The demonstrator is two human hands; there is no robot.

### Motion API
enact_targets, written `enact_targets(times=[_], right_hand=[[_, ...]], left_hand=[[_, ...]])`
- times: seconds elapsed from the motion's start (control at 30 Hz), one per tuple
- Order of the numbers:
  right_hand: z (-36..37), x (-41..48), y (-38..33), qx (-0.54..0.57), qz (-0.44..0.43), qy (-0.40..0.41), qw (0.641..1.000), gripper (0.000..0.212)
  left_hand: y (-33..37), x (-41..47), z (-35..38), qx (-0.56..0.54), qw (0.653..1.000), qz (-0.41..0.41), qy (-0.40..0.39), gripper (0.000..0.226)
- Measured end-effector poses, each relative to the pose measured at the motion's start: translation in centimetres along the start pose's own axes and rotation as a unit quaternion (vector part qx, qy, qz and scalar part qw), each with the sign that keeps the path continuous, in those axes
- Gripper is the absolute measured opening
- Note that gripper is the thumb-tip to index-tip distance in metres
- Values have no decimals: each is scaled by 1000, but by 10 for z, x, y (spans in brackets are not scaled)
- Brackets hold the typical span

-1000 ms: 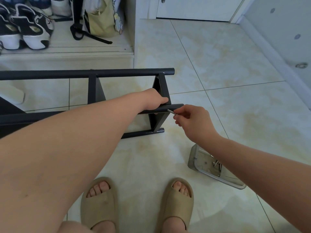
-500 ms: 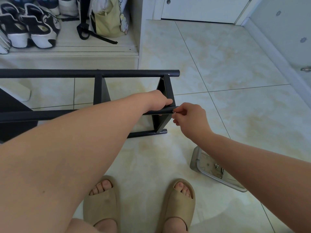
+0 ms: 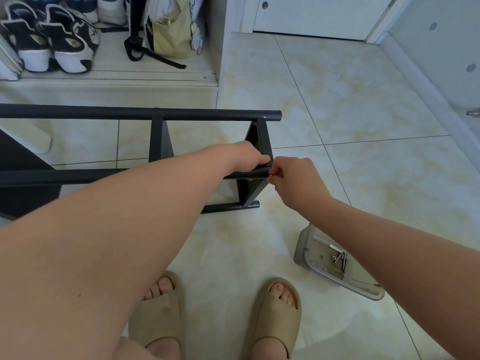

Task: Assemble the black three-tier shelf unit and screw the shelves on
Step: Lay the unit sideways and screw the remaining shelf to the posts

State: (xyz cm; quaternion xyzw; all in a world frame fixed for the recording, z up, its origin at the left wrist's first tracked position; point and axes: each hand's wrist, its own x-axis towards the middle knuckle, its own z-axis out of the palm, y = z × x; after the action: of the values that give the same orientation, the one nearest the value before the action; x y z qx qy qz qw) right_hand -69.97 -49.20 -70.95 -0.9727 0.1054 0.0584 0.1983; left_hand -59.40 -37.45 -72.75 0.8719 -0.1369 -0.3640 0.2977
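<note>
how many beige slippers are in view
2. The left slipper sits at the bottom centre of the view; the right slipper is beside it, apart. Both are worn.

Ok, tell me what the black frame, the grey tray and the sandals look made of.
Shelf frame: likely metal tube, matte black coating, faint sheen on round rails. Tray: probably grey plastic, smooth, rounded corners; could be metal. Sandals: seemingly soft moulded foam, matte beige, seamless.
</note>
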Motion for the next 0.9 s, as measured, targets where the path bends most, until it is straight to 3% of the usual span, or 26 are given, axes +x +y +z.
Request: enact_targets(times=[0.07,0.17,0.27,0.33,0.4,0.53,0.63,0.73,0.83,0.87,0.9], right_hand=[[-1,2,0,-3,6,-5,1000,5],[1,3,1,142,92,-2,986,10],[6,1,0,354,188,-2,916,12],[7,0,-2,439,226,-1,869,10],[7,1,-1,430,216,-4,877,11],[-1,4,5,139,68,-19,988,13],[-4,6,5,39,18,-30,999,13],[4,3,2,200,97,-6,975,14],[12,-3,-4,436,211,11,875,11],[13,-3,-4,447,217,16,867,11],[14,-3,-3,424,204,19,882,11]], left_hand=[[-1,-3,-1,-2,1000,-2,-18,33],[-1,-6,-2,-8,1000,-7,-27,40],[-1,-6,-1,5,1000,-8,-19,40],[0,-6,0,20,1000,-6,-15,39],[0,-5,0,6,1000,-7,-5,38],[-1,-4,0,-4,1000,-3,0,37],[0,-6,-2,-1,1000,6,-4,33],[-2,-5,-2,-32,999,-7,8,37],[-3,-4,-1,-38,999,-12,11,44],[-3,-5,-1,-40,999,-12,11,45],[-3,-4,-1,-43,999,-11,11,44]])
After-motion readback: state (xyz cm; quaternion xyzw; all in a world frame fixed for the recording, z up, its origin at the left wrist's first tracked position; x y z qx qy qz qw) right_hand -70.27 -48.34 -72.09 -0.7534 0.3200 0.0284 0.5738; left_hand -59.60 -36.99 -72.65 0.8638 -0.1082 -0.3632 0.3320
